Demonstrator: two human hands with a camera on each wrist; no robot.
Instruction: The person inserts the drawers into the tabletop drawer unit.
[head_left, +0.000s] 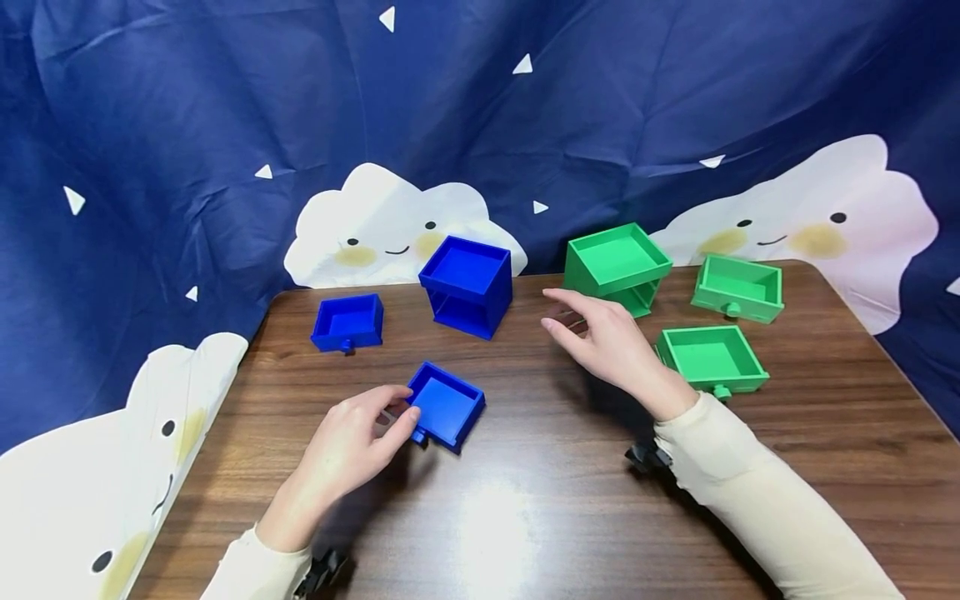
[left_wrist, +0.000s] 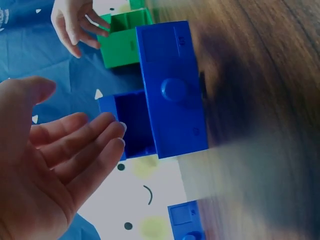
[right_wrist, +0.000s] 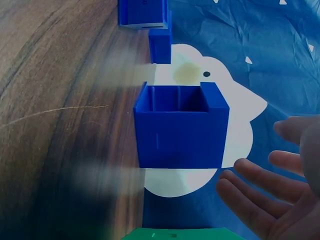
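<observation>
Close to the near blue drawer (head_left: 447,407), my left hand (head_left: 348,442) hovers with thumb and fingers apart over its knob side. In the left wrist view the relaxed fingers of this hand (left_wrist: 65,150) hold nothing, and the drawer's front with its round knob (left_wrist: 174,90) faces me. My right hand (head_left: 611,342) is in the air in front of the green cabinet (head_left: 618,258), its fingers loosely extended. The right wrist view shows this hand (right_wrist: 270,195) holding nothing, beside the blue cabinet (right_wrist: 180,140), which has an open front and a tray-like top.
A second blue drawer (head_left: 347,322) sits at the table's left rear. Two green drawers, one far (head_left: 737,287) and one near (head_left: 712,358), lie on the right. A dark blue curtain (head_left: 450,100) with clouds hangs behind the wooden table (head_left: 540,492).
</observation>
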